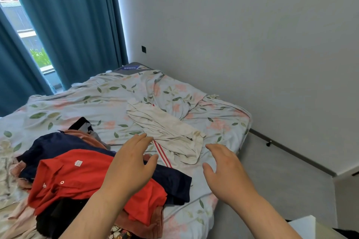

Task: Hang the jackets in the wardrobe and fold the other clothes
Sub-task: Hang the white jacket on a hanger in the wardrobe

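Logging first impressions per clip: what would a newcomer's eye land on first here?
The red shirt tops a clothes pile on the bed, near left. Both hands hover open, the left hand over the pile, the right hand beside it. Beyond them lies a white jacket with red stripes.

Floral-sheeted bed (108,101), white jacket (167,130), heaped clothes (81,176), perhaps shirts

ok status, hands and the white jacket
Left hand open, right hand open, both empty. White jacket lying on bed, not gripped. Clothes pile to its left, not blocking.
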Available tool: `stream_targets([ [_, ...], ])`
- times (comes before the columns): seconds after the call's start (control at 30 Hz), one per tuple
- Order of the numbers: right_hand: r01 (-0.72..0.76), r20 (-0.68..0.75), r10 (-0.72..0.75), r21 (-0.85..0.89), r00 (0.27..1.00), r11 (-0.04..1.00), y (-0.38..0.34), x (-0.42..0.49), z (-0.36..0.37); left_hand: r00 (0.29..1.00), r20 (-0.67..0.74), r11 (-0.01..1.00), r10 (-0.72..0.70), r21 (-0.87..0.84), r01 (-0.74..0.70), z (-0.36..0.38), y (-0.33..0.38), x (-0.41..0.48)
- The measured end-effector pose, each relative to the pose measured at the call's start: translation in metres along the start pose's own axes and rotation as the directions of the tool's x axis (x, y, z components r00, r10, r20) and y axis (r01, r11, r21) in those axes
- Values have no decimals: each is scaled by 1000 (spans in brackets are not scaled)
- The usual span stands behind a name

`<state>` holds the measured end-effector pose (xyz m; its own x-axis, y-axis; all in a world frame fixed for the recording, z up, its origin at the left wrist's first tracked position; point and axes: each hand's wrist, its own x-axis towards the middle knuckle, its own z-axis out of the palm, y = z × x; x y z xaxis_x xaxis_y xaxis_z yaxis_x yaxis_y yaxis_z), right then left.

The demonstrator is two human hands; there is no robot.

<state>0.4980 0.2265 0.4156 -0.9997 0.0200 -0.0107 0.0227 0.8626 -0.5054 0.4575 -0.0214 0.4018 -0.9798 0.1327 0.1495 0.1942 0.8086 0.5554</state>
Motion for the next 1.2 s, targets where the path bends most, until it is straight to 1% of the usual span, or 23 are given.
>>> stream_targets([
  [0.2,29,32,-29,-12,999,1000,14,41,2,1000,16,1000,-8,27,8,20,9,40],
  [0.33,32,68,-30,-20,997,999,38,93,5,998,37,999,-44,32,43,48,11,81],
  [0.47,39,129,-37,-9,991,999,75,166,18,990,58,992,-128,24,127,93,5,134],
  [0.6,49,206,-50,11,977,999,119,256,45,965,84,969,-249,17,248,150,-8,200],
  [0.73,80,323,-83,23,943,997,157,343,80,919,65,920,-389,-20,391,201,-29,264],
  [0.87,135,385,-133,22,913,991,188,422,116,864,31,862,-503,-56,504,247,-51,316],
  [1.03,130,415,-143,59,899,990,214,489,177,790,56,776,-611,-154,611,302,-86,346],
  [1.13,160,454,-184,92,872,983,219,519,230,741,55,716,-670,-217,664,336,-121,355],
  [1.2,188,472,-227,130,852,974,220,534,273,693,50,653,-719,-290,699,363,-151,361],
])
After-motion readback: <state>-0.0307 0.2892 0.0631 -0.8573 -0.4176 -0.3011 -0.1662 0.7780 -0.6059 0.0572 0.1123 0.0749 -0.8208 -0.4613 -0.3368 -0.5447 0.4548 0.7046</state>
